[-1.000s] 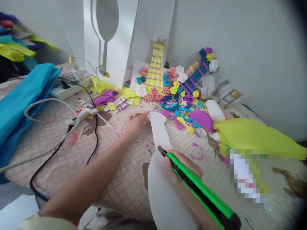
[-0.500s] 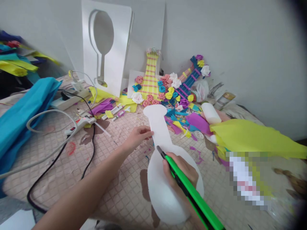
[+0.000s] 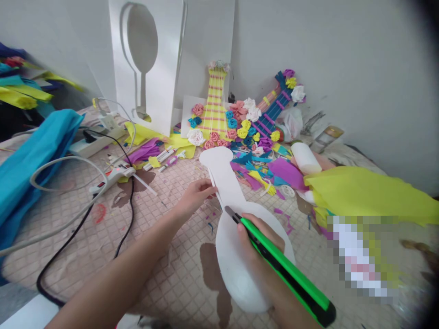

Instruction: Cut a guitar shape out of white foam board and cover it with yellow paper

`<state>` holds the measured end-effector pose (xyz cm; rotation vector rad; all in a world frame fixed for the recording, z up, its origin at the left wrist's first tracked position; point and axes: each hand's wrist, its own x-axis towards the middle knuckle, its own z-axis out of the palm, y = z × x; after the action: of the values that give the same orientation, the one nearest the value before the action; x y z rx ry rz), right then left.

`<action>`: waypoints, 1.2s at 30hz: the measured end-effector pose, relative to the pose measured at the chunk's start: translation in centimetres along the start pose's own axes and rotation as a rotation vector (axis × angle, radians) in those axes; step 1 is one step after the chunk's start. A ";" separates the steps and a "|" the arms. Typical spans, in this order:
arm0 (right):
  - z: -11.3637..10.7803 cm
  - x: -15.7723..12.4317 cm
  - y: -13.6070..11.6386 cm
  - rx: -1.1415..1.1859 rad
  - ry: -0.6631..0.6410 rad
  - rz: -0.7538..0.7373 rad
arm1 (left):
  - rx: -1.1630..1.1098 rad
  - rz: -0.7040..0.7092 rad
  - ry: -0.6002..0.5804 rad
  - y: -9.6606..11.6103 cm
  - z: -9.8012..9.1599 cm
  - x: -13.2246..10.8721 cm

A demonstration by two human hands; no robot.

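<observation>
A white guitar-shaped foam board cutout (image 3: 236, 278) lies on the table, its neck pointing away from me. My right hand (image 3: 264, 235) grips a green utility knife (image 3: 291, 278). The knife's dark blade rests at the left corner where neck meets body. Pinched fingers of my left hand (image 3: 200, 192) hold the neck's left edge, a short way above the blade. Along that edge a thin white strip (image 3: 213, 179) stands slightly apart from the neck. My right palm lies over the body and hides part of it.
A white board (image 3: 168, 59) with a guitar-shaped hole leans on the wall. Decorated yellow (image 3: 216, 105) and blue (image 3: 274, 114) paper guitars stand at the back. Crepe scraps, a white roll (image 3: 306, 158) and yellow crepe paper (image 3: 370, 194) lie right; cables and a power strip (image 3: 111, 178) lie left.
The cutout has turned slightly, its neck's top shifting left. A thin strip now shows apart from the neck's left edge. The knife's handle has swung a little rightward; both hands keep their holds.
</observation>
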<state>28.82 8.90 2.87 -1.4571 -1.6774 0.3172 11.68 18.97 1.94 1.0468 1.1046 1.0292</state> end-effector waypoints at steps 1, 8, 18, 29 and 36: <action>-0.1 0.1 0.0 0.006 -0.017 0.002 | -0.008 -0.001 0.004 -0.1 0.0 0.0; -0.1 0.1 0.3 -0.001 0.029 -0.003 | -0.080 -0.001 0.039 -0.6 0.0 0.4; 0.0 -0.2 0.6 0.042 -0.053 0.061 | -0.096 -0.050 0.102 -0.1 0.2 -0.1; -0.1 -0.2 0.6 -0.014 -0.002 -0.038 | -0.140 -0.087 0.110 -0.6 -0.1 0.4; -1.1 -0.1 1.6 0.034 0.265 0.082 | -0.248 -0.037 0.263 -0.7 -0.4 0.6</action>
<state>30.71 8.89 2.36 -1.4755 -1.3966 0.1870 11.42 19.50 1.09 0.7041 1.1670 1.2637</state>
